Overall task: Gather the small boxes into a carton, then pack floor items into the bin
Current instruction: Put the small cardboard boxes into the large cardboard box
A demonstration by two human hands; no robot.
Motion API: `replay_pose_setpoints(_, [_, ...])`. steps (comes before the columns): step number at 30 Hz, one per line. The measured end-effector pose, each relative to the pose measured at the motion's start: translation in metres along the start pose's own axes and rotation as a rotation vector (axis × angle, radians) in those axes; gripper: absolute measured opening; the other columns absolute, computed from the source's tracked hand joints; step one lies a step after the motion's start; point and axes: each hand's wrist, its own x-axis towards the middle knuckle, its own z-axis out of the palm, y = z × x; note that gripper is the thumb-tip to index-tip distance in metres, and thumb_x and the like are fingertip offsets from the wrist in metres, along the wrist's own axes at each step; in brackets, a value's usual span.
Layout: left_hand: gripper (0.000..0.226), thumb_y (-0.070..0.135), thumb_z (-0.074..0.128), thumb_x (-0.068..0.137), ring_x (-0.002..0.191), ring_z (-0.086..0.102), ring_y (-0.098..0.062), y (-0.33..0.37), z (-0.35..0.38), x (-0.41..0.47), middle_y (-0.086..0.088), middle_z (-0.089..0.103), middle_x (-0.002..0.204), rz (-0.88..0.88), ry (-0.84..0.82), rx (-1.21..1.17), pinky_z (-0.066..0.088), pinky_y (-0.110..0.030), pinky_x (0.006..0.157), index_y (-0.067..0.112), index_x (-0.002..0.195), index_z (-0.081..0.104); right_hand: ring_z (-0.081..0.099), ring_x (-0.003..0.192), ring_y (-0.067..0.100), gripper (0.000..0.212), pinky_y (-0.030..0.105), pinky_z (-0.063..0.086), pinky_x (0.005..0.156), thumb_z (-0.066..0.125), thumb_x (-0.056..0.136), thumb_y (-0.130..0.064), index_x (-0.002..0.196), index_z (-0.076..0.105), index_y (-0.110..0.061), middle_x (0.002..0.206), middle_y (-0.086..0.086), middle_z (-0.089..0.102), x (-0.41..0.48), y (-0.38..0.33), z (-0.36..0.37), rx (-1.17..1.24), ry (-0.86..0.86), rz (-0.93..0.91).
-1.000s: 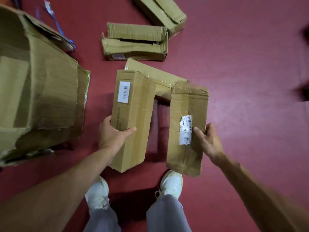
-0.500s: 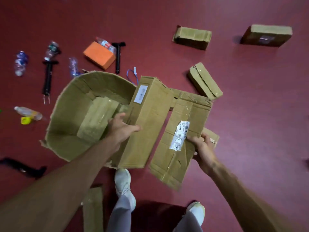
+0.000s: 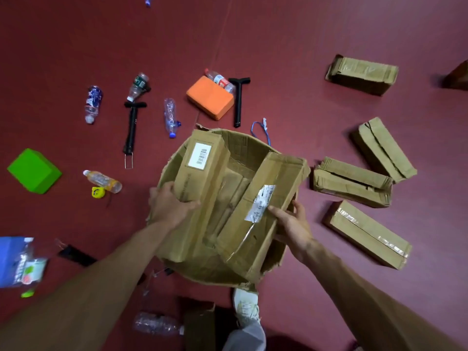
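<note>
On a dark red floor, seen from above by the head camera, an open cardboard carton sits just ahead of the person's feet; the left hand grips a long box with a white barcode label, fingers curled round its near end, the box lying over the carton's left side; the right hand holds a second long box with a torn label, thumb on top by the label and fingers underneath, the box tilted over the carton's right side; more boxes lie inside beneath them; four small boxes lie on the floor to the right, apart from the carton; beyond and to the left lie plastic bottles, an orange block and a green block.
</note>
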Motion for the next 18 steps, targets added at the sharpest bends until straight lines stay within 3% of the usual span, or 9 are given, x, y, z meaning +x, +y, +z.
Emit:
replay_pose_setpoints(3, [0.071, 0.027, 0.080, 0.071, 0.118, 0.050, -0.028, 0.006, 0.004, 0.003, -0.008, 0.044, 0.128, 0.067, -0.030, 0.028, 0.042, -0.044, 0.104, 0.018, 0.134, 0.049, 0.058, 0.091, 0.010, 0.080, 0.030, 0.047, 0.062, 0.068, 0.085, -0.024, 0.147, 0.018, -0.019, 0.122, 0.001, 0.055, 0.004, -0.003, 0.009, -0.070, -0.008, 0.029])
replay_pose_setpoints(6, [0.063, 0.021, 0.077, 0.074, 0.110, 0.055, -0.022, 0.021, 0.024, -0.002, -0.008, 0.048, 0.134, 0.077, -0.138, -0.036, 0.047, -0.036, 0.094, 0.020, 0.131, 0.051, 0.055, 0.106, 0.023, 0.070, 0.038, 0.051, 0.083, 0.067, 0.085, -0.014, 0.143, 0.029, -0.010, 0.128, 0.008, 0.050, 0.008, -0.002, -0.010, -0.185, 0.055, 0.060])
replay_pose_setpoints(8, [0.056, 0.020, 0.075, 0.077, 0.105, 0.058, -0.017, 0.035, 0.041, -0.010, -0.006, 0.050, 0.134, 0.086, -0.193, -0.066, 0.048, -0.032, 0.089, 0.021, 0.129, 0.053, 0.056, 0.104, 0.025, 0.057, 0.043, 0.050, 0.094, 0.064, 0.086, -0.009, 0.136, 0.037, -0.006, 0.118, 0.007, 0.054, 0.009, -0.007, -0.033, -0.234, 0.076, 0.076])
replay_pose_setpoints(10, [0.053, 0.019, 0.072, 0.080, 0.113, 0.055, -0.018, 0.055, 0.061, -0.021, -0.005, 0.053, 0.132, 0.101, -0.250, -0.074, 0.045, -0.030, 0.092, 0.018, 0.130, 0.054, 0.056, 0.101, 0.023, 0.049, 0.044, 0.051, 0.093, 0.063, 0.086, -0.009, 0.131, 0.043, -0.007, 0.114, 0.007, 0.054, 0.010, -0.012, -0.063, -0.255, 0.082, 0.092])
replay_pose_setpoints(13, [0.047, 0.018, 0.071, 0.081, 0.111, 0.056, -0.018, 0.093, 0.100, -0.040, -0.005, 0.057, 0.126, 0.125, -0.314, -0.079, 0.041, -0.023, 0.089, 0.017, 0.126, 0.056, 0.056, 0.096, 0.023, 0.045, 0.044, 0.053, 0.088, 0.064, 0.085, -0.008, 0.128, 0.048, -0.006, 0.118, 0.013, 0.055, 0.015, -0.023, -0.121, -0.297, 0.102, 0.106])
replay_pose_setpoints(18, [0.041, 0.021, 0.068, 0.084, 0.105, 0.057, -0.016, 0.168, 0.187, -0.075, -0.002, 0.059, 0.115, 0.107, -0.390, -0.065, 0.041, -0.023, 0.089, 0.018, 0.123, 0.057, 0.056, 0.085, 0.023, 0.038, 0.041, 0.051, 0.083, 0.063, 0.084, -0.007, 0.120, 0.052, -0.009, 0.090, 0.001, 0.058, 0.037, -0.050, -0.241, -0.399, 0.136, 0.089])
